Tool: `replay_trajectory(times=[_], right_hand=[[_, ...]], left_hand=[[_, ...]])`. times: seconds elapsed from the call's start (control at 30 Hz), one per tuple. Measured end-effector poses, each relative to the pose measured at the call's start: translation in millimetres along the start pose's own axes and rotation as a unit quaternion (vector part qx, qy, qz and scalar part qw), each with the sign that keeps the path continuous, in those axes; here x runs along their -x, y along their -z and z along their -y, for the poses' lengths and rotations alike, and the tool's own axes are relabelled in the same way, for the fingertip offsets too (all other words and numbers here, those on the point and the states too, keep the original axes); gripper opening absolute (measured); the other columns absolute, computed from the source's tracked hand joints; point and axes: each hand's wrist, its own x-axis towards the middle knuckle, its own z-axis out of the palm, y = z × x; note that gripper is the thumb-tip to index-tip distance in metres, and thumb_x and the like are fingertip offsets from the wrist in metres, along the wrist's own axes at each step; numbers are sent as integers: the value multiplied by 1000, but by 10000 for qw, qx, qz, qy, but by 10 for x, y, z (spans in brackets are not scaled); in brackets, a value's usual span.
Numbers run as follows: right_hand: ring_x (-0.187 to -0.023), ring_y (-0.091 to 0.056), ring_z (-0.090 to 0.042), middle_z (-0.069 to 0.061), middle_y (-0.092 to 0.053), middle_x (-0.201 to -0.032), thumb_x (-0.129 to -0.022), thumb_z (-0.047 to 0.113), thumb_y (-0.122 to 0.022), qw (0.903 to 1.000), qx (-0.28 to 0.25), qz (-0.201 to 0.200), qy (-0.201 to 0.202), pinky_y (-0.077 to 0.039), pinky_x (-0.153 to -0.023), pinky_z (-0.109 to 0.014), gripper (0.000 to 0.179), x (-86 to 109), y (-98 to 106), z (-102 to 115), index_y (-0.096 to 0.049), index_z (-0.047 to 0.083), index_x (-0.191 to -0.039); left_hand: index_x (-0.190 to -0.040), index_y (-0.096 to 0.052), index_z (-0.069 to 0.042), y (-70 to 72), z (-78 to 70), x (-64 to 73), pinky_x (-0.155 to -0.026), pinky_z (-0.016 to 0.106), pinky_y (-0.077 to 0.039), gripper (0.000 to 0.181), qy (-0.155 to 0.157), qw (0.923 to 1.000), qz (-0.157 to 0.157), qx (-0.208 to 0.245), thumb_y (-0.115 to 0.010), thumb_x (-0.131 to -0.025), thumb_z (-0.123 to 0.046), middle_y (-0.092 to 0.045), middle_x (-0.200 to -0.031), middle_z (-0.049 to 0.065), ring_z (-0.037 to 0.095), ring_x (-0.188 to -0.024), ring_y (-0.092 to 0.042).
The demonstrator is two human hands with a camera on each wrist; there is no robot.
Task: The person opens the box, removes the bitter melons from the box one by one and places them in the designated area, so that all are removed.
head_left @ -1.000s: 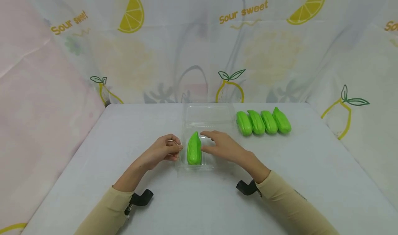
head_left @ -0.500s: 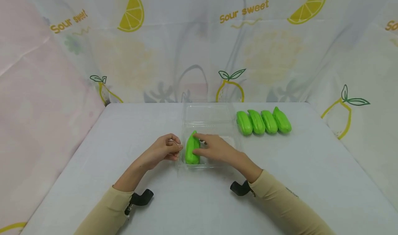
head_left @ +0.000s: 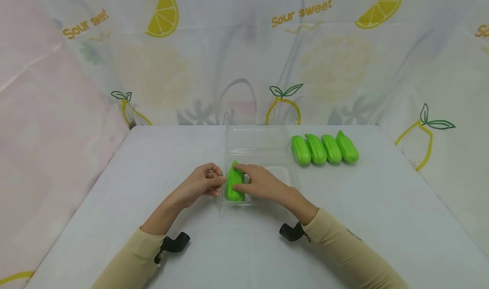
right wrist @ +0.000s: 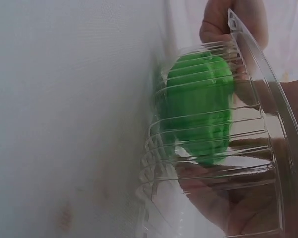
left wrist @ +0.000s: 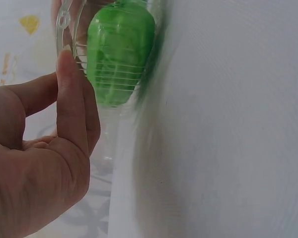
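A bright green, ribbed fruit with a pointed tip (head_left: 235, 189) lies along the left side of a clear plastic clamshell box (head_left: 276, 176), tip toward the back. My right hand (head_left: 263, 183) reaches in from the right, thumb and index finger over the fruit. In the right wrist view, the other fingers curl against the fruit (right wrist: 201, 106), seen through the box's ridged wall (right wrist: 223, 178). The left hand (head_left: 202, 180) pinches the box's left rim between thumb and fingers. Through the plastic in the left wrist view, the fruit's blunt end (left wrist: 120, 52) shows.
The box's lid (head_left: 256, 138) lies folded back behind it. Several matching green fruits (head_left: 324, 149) stand in a row at the back right, on the white-covered table (head_left: 172, 149). A lemon-printed cloth (head_left: 206, 60) hangs behind and at the sides.
My right hand has moved left onto the fruit, and the fruit has shifted a little left toward the box wall. The left hand keeps its pinch on the rim.
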Motion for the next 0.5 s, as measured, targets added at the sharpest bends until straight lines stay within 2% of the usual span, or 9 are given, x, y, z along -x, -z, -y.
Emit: replay_trajectory(times=[0.1,0.5], right_hand=[[-135,-52,-24,-9,-52,-148,-94,35,-67,10000,-50,-64,-1,-45,-111,-43,66,-4,-18,17,-42,11,-150],[-135,-52,-28,-13,-54,-146,-90,27,-72,9991,3,-420,-54,-45,-110,-44,65,-10,-42,117,-47,6,-145]], left_hand=[[-107,-48,1,-2,-4,10,-63,24,-56,25,32,10000,-32,-21,-64,-97,-15,-55,-73,2,12,-65,-57],[-108,-47,1,1,0,-5,-61,22,-55,25,62,10000,-41,-53,-63,-97,-15,-55,-74,2,11,-66,-55]])
